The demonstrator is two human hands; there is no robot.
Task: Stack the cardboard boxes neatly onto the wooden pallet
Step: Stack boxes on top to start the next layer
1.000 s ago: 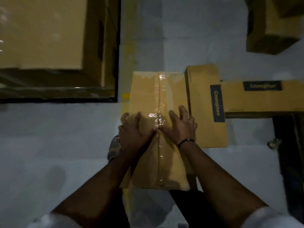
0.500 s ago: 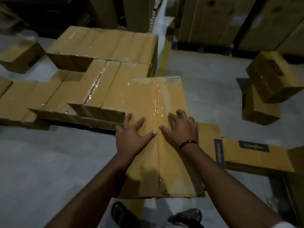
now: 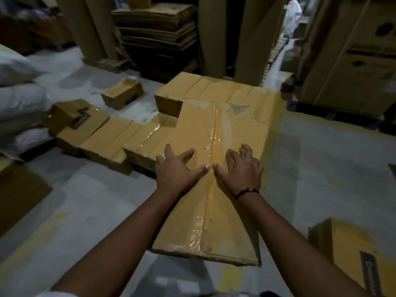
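Observation:
A long taped cardboard box (image 3: 216, 211) fills the middle of the head view, its near end close to me and its far end reaching over the stack. My left hand (image 3: 176, 168) and my right hand (image 3: 240, 170) lie flat on its top with spread fingers, thumbs almost touching at the tape seam. Beyond it, several taped boxes (image 3: 225, 91) lie in low rows, a lower row (image 3: 120, 138) to the left. The pallet under them is hidden except for a dark gap at the stack's front edge.
Loose small boxes lie on the grey floor at left (image 3: 75, 116) and farther back (image 3: 122, 93). Another box (image 3: 347, 247) sits at lower right. Flattened cardboard stacks (image 3: 158, 37) and tall cartons (image 3: 351, 61) stand behind. White sacks (image 3: 19, 99) are at far left.
The view has swung up from the floor toward the stack. The box under my hands has come closer to the stacked boxes; both hands stay flat on its top.

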